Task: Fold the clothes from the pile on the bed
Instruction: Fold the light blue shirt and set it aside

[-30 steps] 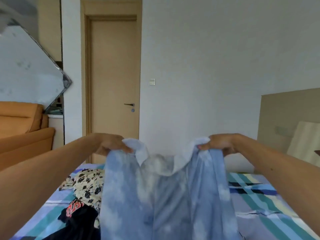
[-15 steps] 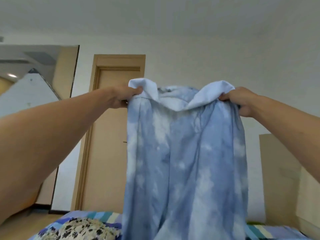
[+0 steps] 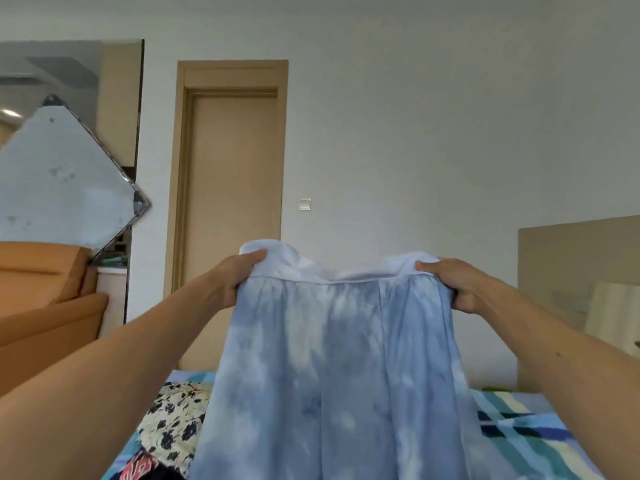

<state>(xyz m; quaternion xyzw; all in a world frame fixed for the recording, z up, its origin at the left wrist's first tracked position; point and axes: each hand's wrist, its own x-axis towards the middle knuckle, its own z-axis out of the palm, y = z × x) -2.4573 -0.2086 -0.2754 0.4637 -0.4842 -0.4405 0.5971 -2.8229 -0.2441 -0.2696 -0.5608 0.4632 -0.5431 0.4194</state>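
Orange sofa (image 3: 41,289) far left, off the bed, not relevant. Pile sits at the bed's (image 3: 512,431) left edge: floral garment (image 3: 173,420) on top, black-and-red garment (image 3: 142,469) at the near-left corner, both unfolded.

Left hand (image 3: 239,282) pinches the left end of the pale top band of the blue tie-dye garment (image 3: 339,358), thumb on top, the other fingers curled under the cloth. The garment is in the air over the middle of the bed, in front of the door (image 3: 235,188), and hangs straight down. Its lower end is out of frame, so I can't tell whether it touches the bed. The centre seam suggests trousers.

Right hand (image 3: 450,284) mirrors that: thumb over the band's right end, fingers wrapped round the bunched side edge.

My read: holding it by both top corners, band pulled near-taut, lets gravity flatten it and shows its orientation before it is laid down. Folding has barely begun. Risk: the slack middle sags, giving a crooked first fold.
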